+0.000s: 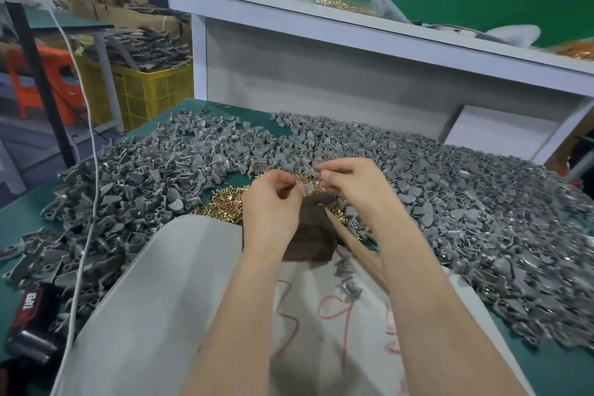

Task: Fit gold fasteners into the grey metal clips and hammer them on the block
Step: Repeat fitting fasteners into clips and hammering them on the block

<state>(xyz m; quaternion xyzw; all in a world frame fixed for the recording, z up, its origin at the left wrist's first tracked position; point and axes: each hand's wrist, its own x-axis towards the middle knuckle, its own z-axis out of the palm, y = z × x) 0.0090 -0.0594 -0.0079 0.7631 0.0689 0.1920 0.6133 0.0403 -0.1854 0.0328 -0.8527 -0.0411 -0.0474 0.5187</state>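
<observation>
- Right hand (350,183): thumb and fingertips pinch a grey clip (311,168), held up over the work spot.
- Left hand (273,199): fingers curled in towards the thumb, tips just beside the right hand's. Probably pinching a fastener, but motion blur hides it, so can't tell what it holds, if anything.
- Step, by my read: fitting a fastener into the clip in mid-air. No hammering yet.
- Block (308,235): dark, directly under and nearer than the hands, partly hidden by the left wrist.
- Hammer handle (355,246): wooden, lies just right of the block and runs under the right forearm. Head not visible.
- Gold fasteners (225,202): loose heap left of and beyond the block, touching it.
- Clip pile (450,186): covers the green bench (19,219) left, far and right, crowding the block.
- White sack (193,283): near side. A few clips (348,286) lie on it, likely finished.
- Risks:
  - The fastener is tiny and held by the fingertips. If it slips, it drops into the heap.
  - A fastener seated crooked could bend under the hammer.
  - Strays from the surrounding piles could end up on the block face and leave the clip rocking.
  - The handle is under the forearm, so an awkward reach could knock parts off.
</observation>
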